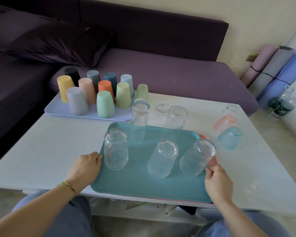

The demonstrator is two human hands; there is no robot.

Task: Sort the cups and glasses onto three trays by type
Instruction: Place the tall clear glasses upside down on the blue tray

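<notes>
In the head view, the left hand (85, 166) is gripping the left rim of the teal tray (143, 182), fingers curling over its edge, while the right hand (218, 182) is clasping the right rim, where the edge of a pink tray (213, 162) is peeking out from underneath. Between the two grips, three textured glasses (163, 159) are standing upside down on the teal tray, the outer ones just beside each hand. Beyond them, tall smooth glasses (139, 121) are standing inverted at the tray's far edge. Past the left hand, a lavender tray (58, 108) is carrying upturned coloured cups (105, 104). Beyond the right hand, a frosted pink glass (225, 124) and a frosted blue glass (230, 137) are sitting on the white table (50, 142).
</notes>
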